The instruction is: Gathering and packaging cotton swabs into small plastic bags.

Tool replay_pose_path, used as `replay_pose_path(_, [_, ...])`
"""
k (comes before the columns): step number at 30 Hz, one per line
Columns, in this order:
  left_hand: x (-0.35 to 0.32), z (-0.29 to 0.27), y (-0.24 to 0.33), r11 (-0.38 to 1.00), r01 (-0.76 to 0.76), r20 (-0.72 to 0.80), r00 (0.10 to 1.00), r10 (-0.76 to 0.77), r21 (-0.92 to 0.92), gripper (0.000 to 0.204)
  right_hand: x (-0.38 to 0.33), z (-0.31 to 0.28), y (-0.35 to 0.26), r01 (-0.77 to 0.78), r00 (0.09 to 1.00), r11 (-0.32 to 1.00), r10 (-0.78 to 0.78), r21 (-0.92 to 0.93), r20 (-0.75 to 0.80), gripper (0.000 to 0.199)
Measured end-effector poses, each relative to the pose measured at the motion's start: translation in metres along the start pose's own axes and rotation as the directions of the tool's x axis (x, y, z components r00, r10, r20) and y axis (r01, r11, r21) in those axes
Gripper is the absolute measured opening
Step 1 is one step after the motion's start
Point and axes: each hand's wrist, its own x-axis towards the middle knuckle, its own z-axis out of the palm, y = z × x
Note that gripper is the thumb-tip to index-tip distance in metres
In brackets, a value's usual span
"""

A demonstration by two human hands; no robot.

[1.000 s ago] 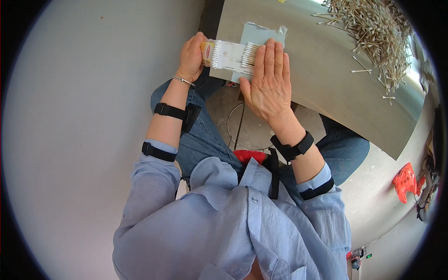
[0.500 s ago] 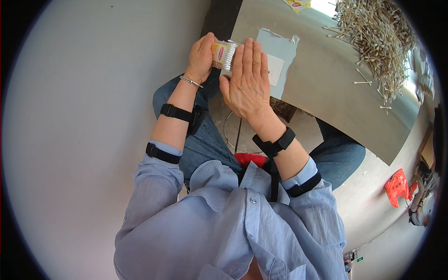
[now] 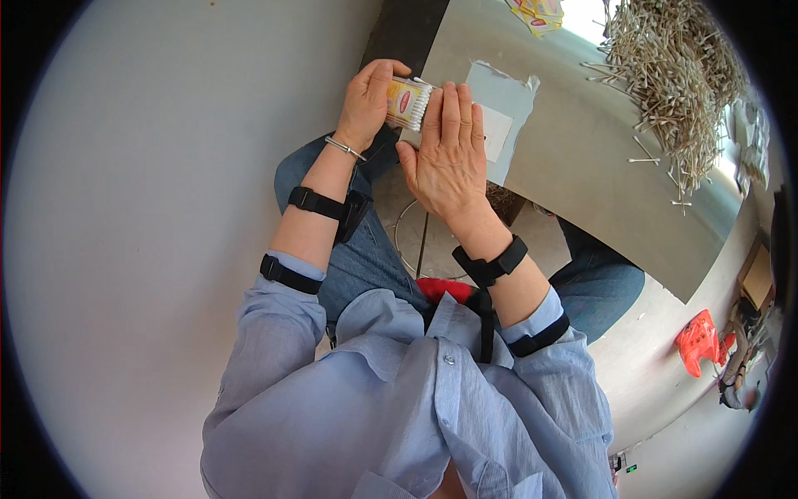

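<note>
My left hand [image 3: 366,103] is closed round a small clear packet of cotton swabs [image 3: 406,104] with a yellow label. White swab heads stick out in a row from the packet's right end. Flat and with fingers stretched out, my right hand [image 3: 450,154] lies against or right beside those heads; exact contact is hard to see. Beneath and beyond its fingertips a pale grey sheet [image 3: 513,100] with a torn edge lies on the table, with a white card [image 3: 497,135] on it.
A big heap of loose cotton swabs [image 3: 677,75] covers the table's far right, with a few strays beside it. Yellow printed cards [image 3: 539,12] lie at the far edge. The metal table [image 3: 598,175] ends above my knees. A red plastic bag [image 3: 698,343] is on the floor at right.
Both hands and the packet sit slightly lower and further right in view. More of the packet's yellow label shows. The left hand still grips it, and the right stays flat by the swab heads.
</note>
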Motion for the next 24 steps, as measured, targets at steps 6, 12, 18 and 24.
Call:
replay_pose_path(6, [0.003,-0.011,-0.016,0.914,0.235,0.156,0.969,-0.192,-0.332,0.034,0.0,0.0,-0.003,-0.001,1.0,1.0,0.001,-0.004,0.005,0.079])
replay_pose_path(12, [0.002,0.0,-0.024,0.692,0.395,0.202,0.916,-0.347,-0.605,0.028,0.0,0.002,-0.003,0.002,1.0,1.0,-0.001,0.01,-0.015,0.079])
replay_pose_path(18, [0.002,-0.002,-0.023,0.709,0.383,0.213,0.923,-0.321,-0.592,0.028,0.0,0.003,-0.002,-0.004,1.0,1.0,0.004,0.007,-0.025,0.079])
replay_pose_path(24, [0.003,-0.006,-0.014,0.964,0.098,-0.001,0.995,-0.101,-0.246,0.032,0.002,-0.003,-0.004,0.008,1.0,1.0,-0.008,0.003,0.003,0.078])
